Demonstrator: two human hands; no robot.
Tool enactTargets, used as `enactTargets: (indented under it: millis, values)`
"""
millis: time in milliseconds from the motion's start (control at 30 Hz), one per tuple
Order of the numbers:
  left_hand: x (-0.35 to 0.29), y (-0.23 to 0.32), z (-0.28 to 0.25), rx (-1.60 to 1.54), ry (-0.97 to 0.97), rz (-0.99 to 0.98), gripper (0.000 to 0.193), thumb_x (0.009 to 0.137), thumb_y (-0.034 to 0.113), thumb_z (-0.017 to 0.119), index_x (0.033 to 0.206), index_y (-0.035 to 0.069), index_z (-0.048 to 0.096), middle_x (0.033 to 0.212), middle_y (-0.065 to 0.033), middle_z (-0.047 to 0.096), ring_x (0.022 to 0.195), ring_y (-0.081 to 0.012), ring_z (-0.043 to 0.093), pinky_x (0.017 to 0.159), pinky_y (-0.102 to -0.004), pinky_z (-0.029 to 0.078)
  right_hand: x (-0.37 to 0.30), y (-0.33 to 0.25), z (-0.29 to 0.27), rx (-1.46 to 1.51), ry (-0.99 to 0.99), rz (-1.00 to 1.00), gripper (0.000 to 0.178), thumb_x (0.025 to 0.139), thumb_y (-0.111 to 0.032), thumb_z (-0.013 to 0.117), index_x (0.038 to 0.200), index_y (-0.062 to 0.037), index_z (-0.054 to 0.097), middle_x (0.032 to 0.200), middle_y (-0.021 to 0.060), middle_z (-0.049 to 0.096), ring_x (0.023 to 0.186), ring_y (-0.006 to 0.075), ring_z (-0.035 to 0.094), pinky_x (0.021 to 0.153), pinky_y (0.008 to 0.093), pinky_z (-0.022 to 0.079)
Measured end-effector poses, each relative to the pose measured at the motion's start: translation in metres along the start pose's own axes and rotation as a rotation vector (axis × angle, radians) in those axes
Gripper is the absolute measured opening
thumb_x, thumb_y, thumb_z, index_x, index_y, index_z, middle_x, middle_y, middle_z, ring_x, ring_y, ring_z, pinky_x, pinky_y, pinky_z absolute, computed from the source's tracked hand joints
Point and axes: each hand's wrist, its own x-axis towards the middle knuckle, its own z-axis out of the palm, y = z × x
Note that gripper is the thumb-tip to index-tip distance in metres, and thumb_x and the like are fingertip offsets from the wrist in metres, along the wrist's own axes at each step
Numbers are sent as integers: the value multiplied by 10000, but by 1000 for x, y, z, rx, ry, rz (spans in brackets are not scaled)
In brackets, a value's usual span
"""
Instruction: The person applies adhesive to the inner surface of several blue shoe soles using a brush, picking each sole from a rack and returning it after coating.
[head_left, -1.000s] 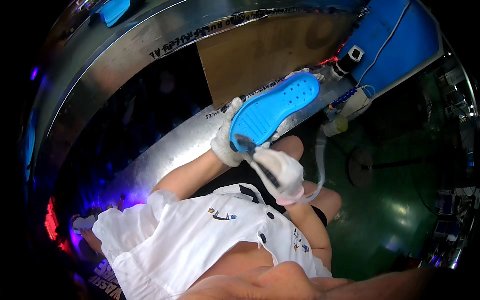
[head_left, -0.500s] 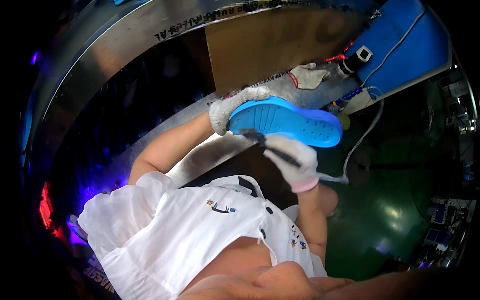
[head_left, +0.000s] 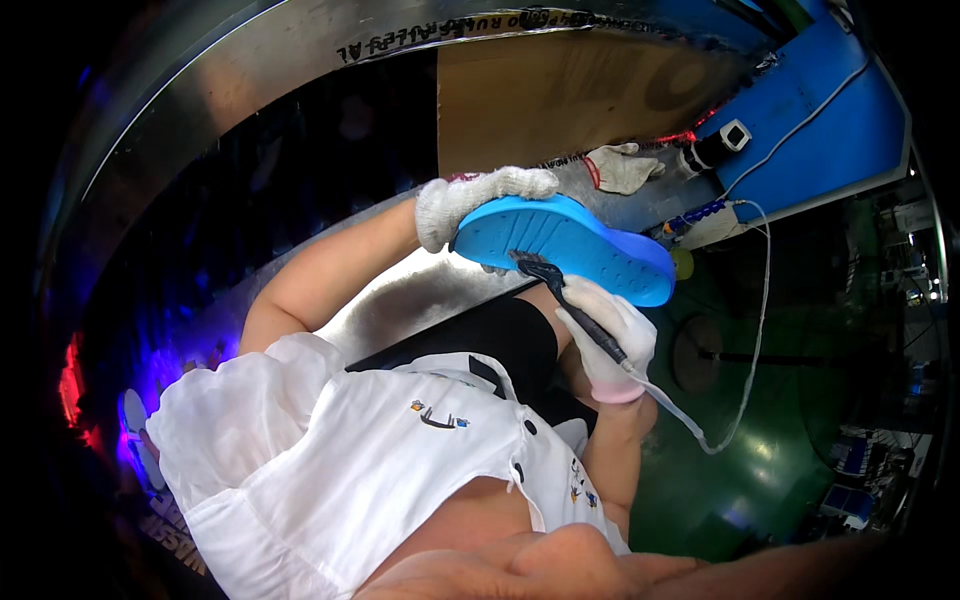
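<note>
A bright blue shoe sole (head_left: pixel 570 245) is held up in front of me, its grooved and dotted face toward me. My left hand (head_left: pixel 470 205), in a white knit glove, wraps round its left end, thumb along the upper edge. My right hand (head_left: pixel 622 335), also gloved in white, is closed round a black-handled brush (head_left: pixel 592 328). The bristles meet the lower edge of the sole near its middle; whether they touch it I cannot tell. A thin pale tube (head_left: pixel 752 390) runs from the handle's rear end, loops to the right and rises to a blue jointed hose (head_left: pixel 697 216).
Behind the sole a metal ledge (head_left: pixel 640 208) carries a loose white glove (head_left: pixel 622 168) with a red cuff and a dark cylinder with a white end (head_left: pixel 722 145). Cardboard (head_left: pixel 560 110) lies beyond. A blue panel (head_left: pixel 820 120) stands far right, above a green floor (head_left: pixel 770 470).
The brush has shifted slightly right along the sole, and my right hand has moved a little down and right. The sole tilts more, its right end lower. The tube's loop hangs lower.
</note>
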Motion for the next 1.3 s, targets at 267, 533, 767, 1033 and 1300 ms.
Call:
enactTargets:
  millis: [267, 533, 767, 1033, 1300]
  values:
    - [-16, 14, 0, 6, 37, 39, 664, 842, 617, 574, 1145, 29, 625, 875, -209, 681, 634, -248, 685, 492, -337, 563, 8, 0, -5, -100, 36, -119, 279, 711, -113, 733, 990, -95, 729, 1031, 70, 727, 583, 185, 597, 532, 269, 480]
    - [-25, 14, -11, -33, 74, 60, 805, 770, 728, 583, 1141, 14, 619, 871, -209, 685, 690, -277, 704, 471, -301, 553, 7, -2, -18, -121, 11, -69, 286, 686, -38, 809, 954, -67, 715, 989, 129, 728, 628, 215, 633, 564, 280, 502]
    - [-37, 24, -15, -45, 89, 141, 743, 810, 675, 566, 1192, 40, 614, 939, -244, 670, 730, -368, 701, 491, -366, 568, 14, -8, -29, -123, 45, -33, 277, 708, 8, 761, 978, -32, 712, 1031, 168, 715, 670, 267, 660, 583, 306, 506]
    - [-61, 15, -18, -147, 139, 192, 839, 799, 746, 517, 1214, 21, 597, 885, -256, 678, 689, -310, 697, 517, -342, 560, 17, 6, -21, -14, 160, 30, 279, 688, 36, 780, 952, -38, 729, 922, 148, 729, 754, 252, 693, 633, 295, 526]
    - [-156, 41, -20, -335, 51, 769, 1187, 705, 926, 398, 1359, -64, 423, 1077, -267, 644, 783, -319, 709, 609, -378, 598, 6, -20, -11, 256, 127, 16, 252, 703, -15, 801, 922, -1, 676, 946, 190, 721, 795, 291, 709, 718, 325, 558]
